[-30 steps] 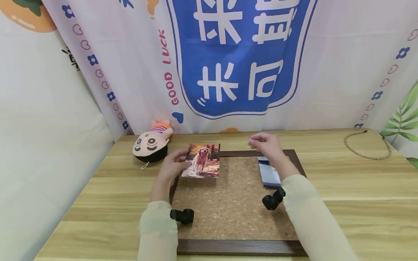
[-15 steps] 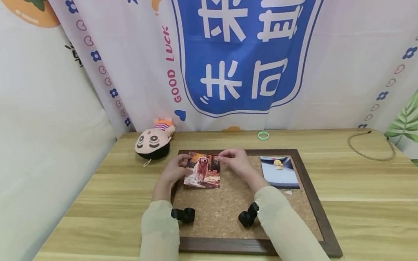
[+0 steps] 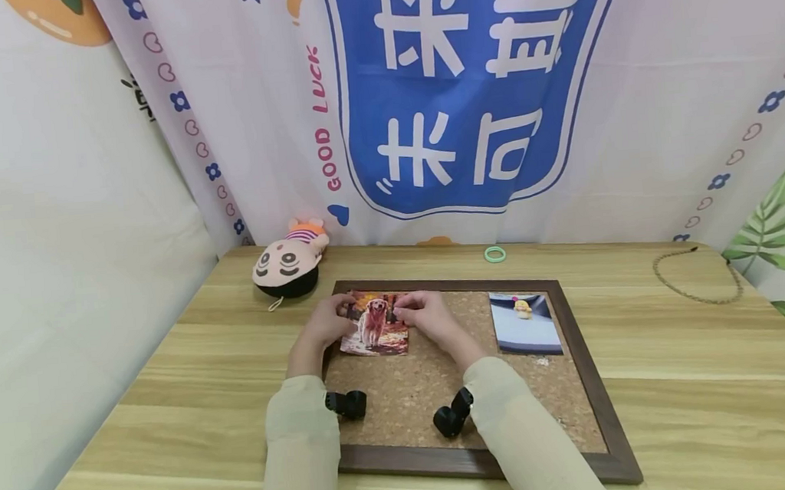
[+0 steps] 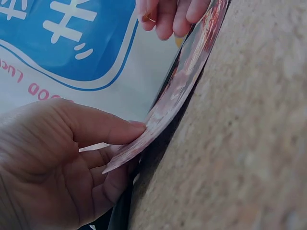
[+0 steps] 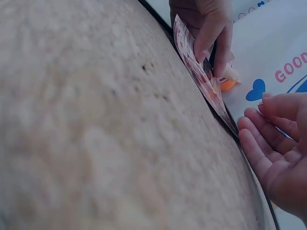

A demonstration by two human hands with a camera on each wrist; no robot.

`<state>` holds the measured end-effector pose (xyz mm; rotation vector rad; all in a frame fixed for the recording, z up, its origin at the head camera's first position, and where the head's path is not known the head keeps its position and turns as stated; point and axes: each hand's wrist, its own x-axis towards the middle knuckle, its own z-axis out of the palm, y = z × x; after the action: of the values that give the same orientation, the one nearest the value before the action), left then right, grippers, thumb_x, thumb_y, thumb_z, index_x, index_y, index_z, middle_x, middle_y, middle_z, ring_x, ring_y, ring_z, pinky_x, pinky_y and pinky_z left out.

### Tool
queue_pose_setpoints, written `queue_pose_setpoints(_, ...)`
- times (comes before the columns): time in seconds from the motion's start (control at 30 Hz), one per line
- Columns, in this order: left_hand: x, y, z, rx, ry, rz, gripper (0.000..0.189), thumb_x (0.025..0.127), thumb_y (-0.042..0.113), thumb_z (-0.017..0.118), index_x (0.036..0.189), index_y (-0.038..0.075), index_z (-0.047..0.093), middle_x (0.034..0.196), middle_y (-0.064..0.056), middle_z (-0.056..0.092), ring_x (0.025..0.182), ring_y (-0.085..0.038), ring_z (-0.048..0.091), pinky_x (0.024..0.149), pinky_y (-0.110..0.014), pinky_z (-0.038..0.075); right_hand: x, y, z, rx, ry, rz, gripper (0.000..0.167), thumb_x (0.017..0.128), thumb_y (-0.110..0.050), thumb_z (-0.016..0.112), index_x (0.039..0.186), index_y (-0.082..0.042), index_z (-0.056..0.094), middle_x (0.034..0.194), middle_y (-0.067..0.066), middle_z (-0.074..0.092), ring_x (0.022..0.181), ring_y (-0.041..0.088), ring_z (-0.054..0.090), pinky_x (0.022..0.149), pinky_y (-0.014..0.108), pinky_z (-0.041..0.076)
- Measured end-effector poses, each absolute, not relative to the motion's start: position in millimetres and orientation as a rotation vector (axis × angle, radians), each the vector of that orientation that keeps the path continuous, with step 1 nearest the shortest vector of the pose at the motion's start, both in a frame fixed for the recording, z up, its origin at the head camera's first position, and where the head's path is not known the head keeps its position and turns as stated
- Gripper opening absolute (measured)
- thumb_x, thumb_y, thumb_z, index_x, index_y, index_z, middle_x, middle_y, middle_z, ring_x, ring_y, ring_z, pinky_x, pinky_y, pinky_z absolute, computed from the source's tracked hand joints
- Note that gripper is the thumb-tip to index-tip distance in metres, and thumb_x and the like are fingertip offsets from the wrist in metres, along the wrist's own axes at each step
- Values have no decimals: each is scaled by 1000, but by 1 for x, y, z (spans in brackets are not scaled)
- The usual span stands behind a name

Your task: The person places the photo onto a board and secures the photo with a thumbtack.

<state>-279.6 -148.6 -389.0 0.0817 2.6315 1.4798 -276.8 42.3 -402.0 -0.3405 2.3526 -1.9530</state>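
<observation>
My left hand (image 3: 326,323) pinches the left edge of a dog photo (image 3: 375,332) between thumb and fingers. In the left wrist view the photo (image 4: 175,91) bows slightly, its near edge lifted off the cork board (image 3: 439,395). At the photo's upper right corner is my right hand (image 3: 429,317). In the right wrist view, its thumb and index finger pinch a tiny push pin (image 5: 260,104), mostly hidden by the fingertips. A second photo (image 3: 527,336), of a yellow toy, lies at the board's upper right with a pink push pin (image 3: 514,298) at its top edge.
A plush doll (image 3: 286,265) lies at the table's back left. Behind the brown board frame (image 3: 569,468) is a green ring (image 3: 495,254). A braided cord (image 3: 697,298) lies at the right. A printed curtain (image 3: 633,141) hangs along the table's back edge.
My right hand has come left from over the second photo to the dog photo's upper right corner. The dog photo has lowered onto the board and shifted slightly left.
</observation>
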Motion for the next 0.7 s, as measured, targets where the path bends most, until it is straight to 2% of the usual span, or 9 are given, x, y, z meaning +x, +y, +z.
queue_pose_setpoints(0.17,-280,-147,-387,70,2688,1396,55,62,-13,58,116,-5,49,86,-15,49,71,-22,44,48,-24,37,-276,42,-405,-346,2387,-1932,15,79,-2,60,89,9,61,80,8,60,71,14,55,62,25,45)
queue_pose_setpoints(0.43,-280,-147,-385,72,2754,1220,57,63,-8,59,119,-3,49,112,-21,48,86,-30,42,52,-27,35,-277,43,-409,-405,2502,-1846,11,78,-4,62,85,4,64,78,5,59,70,13,51,60,25,42)
queue_pose_setpoints(0.63,-278,-144,-381,131,2923,851,55,66,2,59,120,2,51,107,-16,54,77,-28,46,59,-32,36,-278,43,-411,-430,2536,-1818,12,78,-5,62,87,4,64,81,7,60,74,15,52,63,26,42)
queue_pose_setpoints(0.7,-277,-143,-381,163,2981,752,52,67,6,60,118,3,53,105,-16,54,81,-28,47,64,-36,39,-277,43,-411,-428,2539,-1824,11,78,-4,62,86,4,64,81,8,60,74,16,53,63,27,42)
